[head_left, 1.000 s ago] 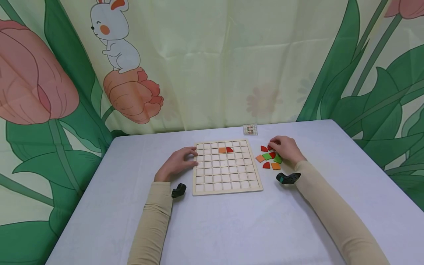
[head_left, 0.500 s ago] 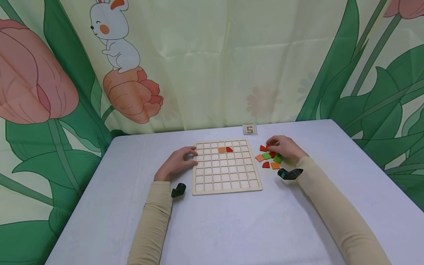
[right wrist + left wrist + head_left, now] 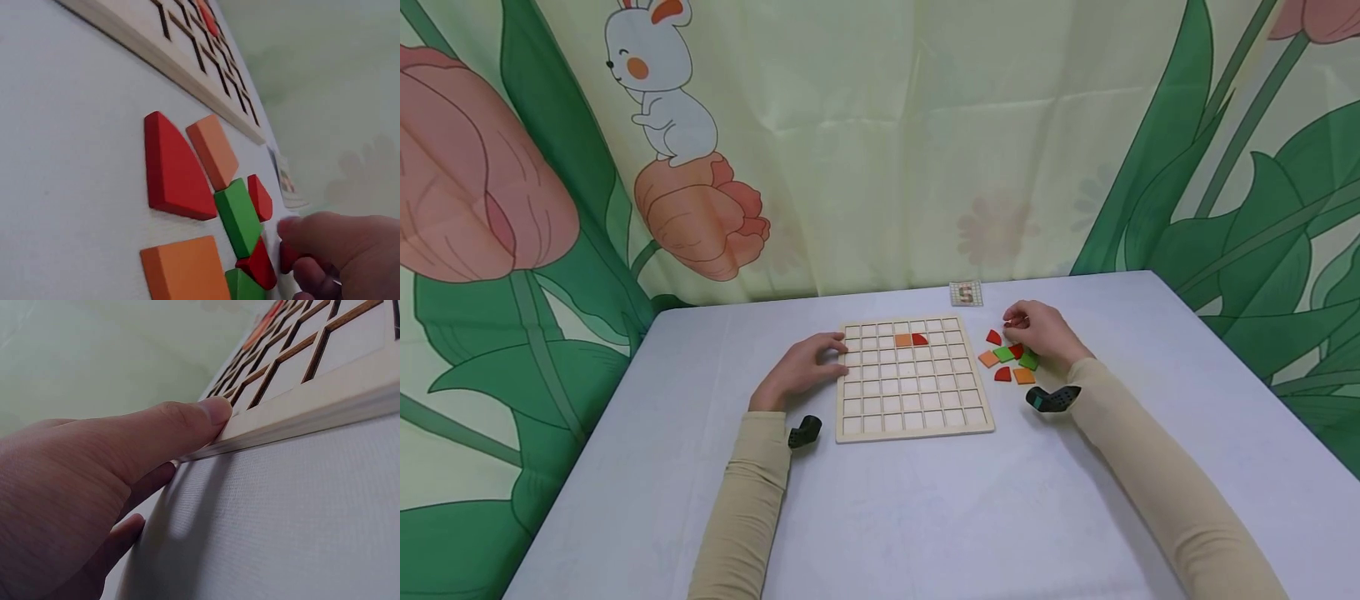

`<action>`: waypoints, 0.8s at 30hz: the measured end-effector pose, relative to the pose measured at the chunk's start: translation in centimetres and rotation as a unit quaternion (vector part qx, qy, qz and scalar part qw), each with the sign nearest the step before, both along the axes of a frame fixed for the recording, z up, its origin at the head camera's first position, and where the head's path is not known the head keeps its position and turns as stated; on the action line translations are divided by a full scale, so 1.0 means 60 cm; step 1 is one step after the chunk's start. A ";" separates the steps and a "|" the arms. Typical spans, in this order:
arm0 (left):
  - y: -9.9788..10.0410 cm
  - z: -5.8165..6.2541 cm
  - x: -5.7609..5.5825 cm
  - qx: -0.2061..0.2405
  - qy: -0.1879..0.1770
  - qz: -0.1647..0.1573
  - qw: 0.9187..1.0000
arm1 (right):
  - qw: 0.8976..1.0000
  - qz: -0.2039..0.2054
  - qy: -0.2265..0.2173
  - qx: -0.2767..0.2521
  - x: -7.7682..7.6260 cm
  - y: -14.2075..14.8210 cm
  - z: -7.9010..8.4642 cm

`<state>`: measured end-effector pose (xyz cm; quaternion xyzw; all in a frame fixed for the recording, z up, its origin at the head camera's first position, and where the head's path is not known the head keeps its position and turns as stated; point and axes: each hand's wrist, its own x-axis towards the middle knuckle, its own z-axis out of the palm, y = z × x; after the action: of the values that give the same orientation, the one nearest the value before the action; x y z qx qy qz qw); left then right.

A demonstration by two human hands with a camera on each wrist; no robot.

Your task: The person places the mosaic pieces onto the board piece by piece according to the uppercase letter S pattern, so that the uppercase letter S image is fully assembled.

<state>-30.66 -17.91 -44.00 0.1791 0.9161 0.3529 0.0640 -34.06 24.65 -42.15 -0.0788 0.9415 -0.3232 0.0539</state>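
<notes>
**Hand Positions and Part Layout**

A square, light wooden board divided into a grid of cells [image 3: 914, 383] is placed flat on the bench, which is covered with a white cloth [image 3: 880, 517]. The near-left edge region of the board is touched by the left hand [image 3: 805, 364]; its fingers are extended loosely along the edge, unclenched, with the thumb tip laid against the frame.

An orange square piece [image 3: 903, 340] and a red quarter-circle piece [image 3: 919, 339] are seated in adjoining cells near the far edge.

A small red piece [image 3: 287, 257] is pinched between the thumb and curled fingers of the right hand [image 3: 1043, 331], to the right of the board. Its full shape is concealed.

Beside that hand, loose pieces are grouped on the cloth: red quarter-circles, including the nearest one [image 3: 1002, 375], two green pieces, a light orange piece [image 3: 988, 359] and a deeper orange piece [image 3: 1024, 377]. One red piece is lodged between the green ones. A small printed card [image 3: 966, 293] is located beyond the board.
</notes>
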 end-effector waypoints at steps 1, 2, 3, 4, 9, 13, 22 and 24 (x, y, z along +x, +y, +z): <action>0.000 0.000 0.000 -0.001 0.001 -0.001 1.000 | 1.000 0.007 -0.008 0.002 0.000 -0.001 0.001; 0.000 -0.001 0.000 -0.001 0.002 -0.002 1.000 | 1.000 0.012 -0.018 0.004 0.000 -0.002 0.003; 0.000 -0.001 -0.001 -0.001 0.003 -0.004 1.000 | 0.999 0.017 -0.029 0.005 0.000 -0.002 0.005; 0.001 -0.001 -0.001 -0.002 0.004 -0.006 1.000 | 0.999 0.018 -0.039 0.005 0.000 -0.002 0.007; 0.000 0.000 -0.001 -0.004 0.005 -0.009 1.000 | 0.998 0.033 -0.058 0.018 0.000 0.002 0.008; 0.000 0.001 -0.001 -0.003 0.007 -0.010 1.000 | 0.998 0.034 -0.043 0.024 -0.002 0.004 0.003; -0.001 -0.001 -0.001 -0.009 0.013 -0.012 1.000 | 0.997 0.056 -0.038 0.035 -0.005 0.005 0.003; -0.001 -0.001 -0.002 -0.009 0.012 -0.011 1.000 | 0.997 0.061 -0.038 0.036 -0.007 0.006 0.003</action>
<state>-30.76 -17.96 -44.07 0.1926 0.9182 0.3412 0.0580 -34.46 25.00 -41.99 -0.1217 0.9434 -0.2876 0.1116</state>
